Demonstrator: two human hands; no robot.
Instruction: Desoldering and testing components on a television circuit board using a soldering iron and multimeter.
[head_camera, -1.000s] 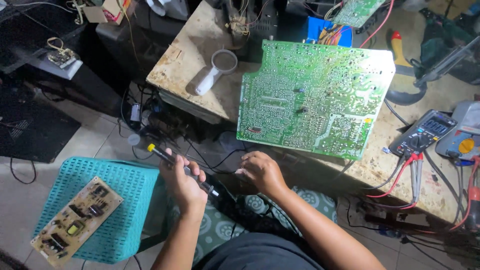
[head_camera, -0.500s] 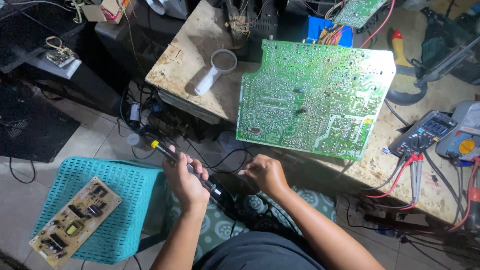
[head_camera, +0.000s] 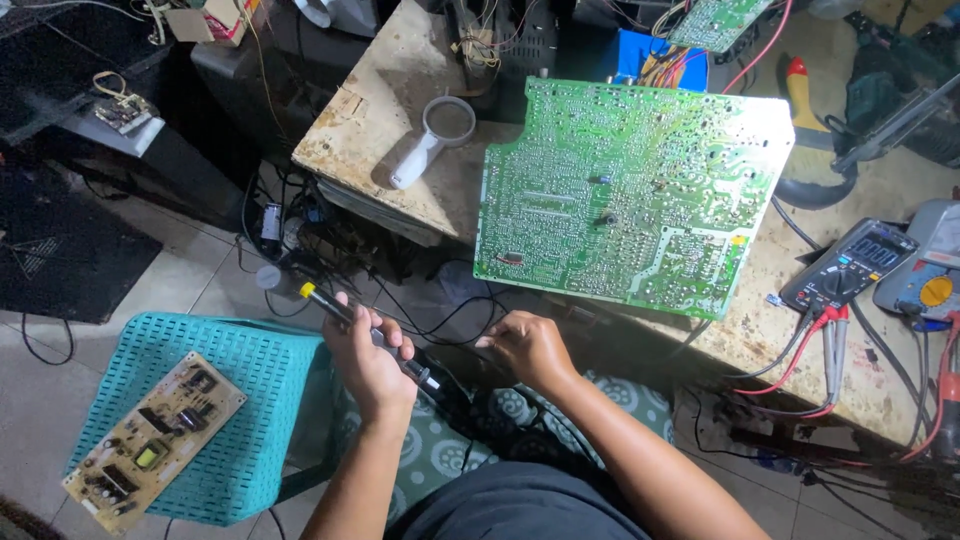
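large circuit board (head_camera: 630, 195): green lacquered face, slightly glossy, dotted with dull silver solder points
workbench (head_camera: 400, 120): rough, stained, chipped top, matt beige
magnifier (head_camera: 432, 140): smooth white plastic handle, grey rim
stool (head_camera: 250, 420): turquoise plastic, open mesh weave, matt
small circuit board (head_camera: 152, 442): tan, matt board with dark parts
soldering iron (head_camera: 370, 335): black plastic grip with a yellow tip end, held in the left hand (head_camera: 368, 360)
multimeter (head_camera: 848, 266): dark plastic casing, shiny screen
leads (head_camera: 815, 350): red, smooth rubbery coating
floor (head_camera: 190, 290): pale tiles, smooth, dusty
cushion (head_camera: 450, 450): patterned green cloth
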